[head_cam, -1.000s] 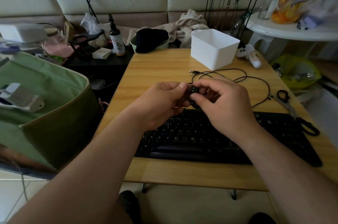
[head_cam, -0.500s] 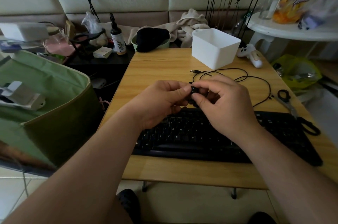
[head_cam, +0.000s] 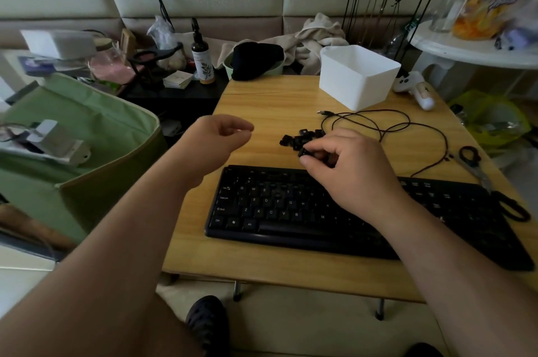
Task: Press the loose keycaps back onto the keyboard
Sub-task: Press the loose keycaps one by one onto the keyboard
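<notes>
While your right hand [head_cam: 346,161] pinches a keycap [head_cam: 302,152] beside the loose keycaps [head_cam: 300,138], the keyboard [head_cam: 291,208] lies just below it on the bench [head_cam: 262,100]; your left hand [head_cam: 215,141] hangs loosely curled, empty, farther off.

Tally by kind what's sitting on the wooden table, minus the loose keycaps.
keyboard: 1
white bin: 1
black cable: 1
scissors: 1
white controller: 1
Total: 5
The keycap pile is too clumped to count.
</notes>
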Available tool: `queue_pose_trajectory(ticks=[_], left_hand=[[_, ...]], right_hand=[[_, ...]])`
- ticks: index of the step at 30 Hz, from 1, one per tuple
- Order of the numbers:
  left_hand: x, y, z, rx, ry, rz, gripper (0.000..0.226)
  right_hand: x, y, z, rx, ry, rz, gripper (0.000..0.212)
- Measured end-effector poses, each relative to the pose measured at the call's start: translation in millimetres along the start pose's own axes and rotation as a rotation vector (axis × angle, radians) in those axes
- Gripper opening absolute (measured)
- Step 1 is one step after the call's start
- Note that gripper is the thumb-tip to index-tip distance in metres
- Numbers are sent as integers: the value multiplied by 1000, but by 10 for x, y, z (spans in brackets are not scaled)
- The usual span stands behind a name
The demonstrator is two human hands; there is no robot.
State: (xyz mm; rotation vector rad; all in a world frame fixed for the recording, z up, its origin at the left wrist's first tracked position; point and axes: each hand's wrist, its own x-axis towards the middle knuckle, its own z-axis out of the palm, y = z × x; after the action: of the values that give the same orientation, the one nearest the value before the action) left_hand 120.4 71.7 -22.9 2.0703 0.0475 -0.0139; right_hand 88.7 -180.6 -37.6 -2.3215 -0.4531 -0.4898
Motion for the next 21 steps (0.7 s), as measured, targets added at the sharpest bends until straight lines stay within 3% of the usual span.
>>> queue_pose_trajectory(ticks=[6,14,21], left_hand=[[-27,-227,-124,141,-83,-97,16],[-83,-207,-16,197,-174,-82,27],[-59,-187,139,286,-221,-55,49]], right_hand=[[57,-120,186,-58,-209,54,23],[167,-278,339,-285,-469,32,23],[231,-347,361,-417,-499,29,13]])
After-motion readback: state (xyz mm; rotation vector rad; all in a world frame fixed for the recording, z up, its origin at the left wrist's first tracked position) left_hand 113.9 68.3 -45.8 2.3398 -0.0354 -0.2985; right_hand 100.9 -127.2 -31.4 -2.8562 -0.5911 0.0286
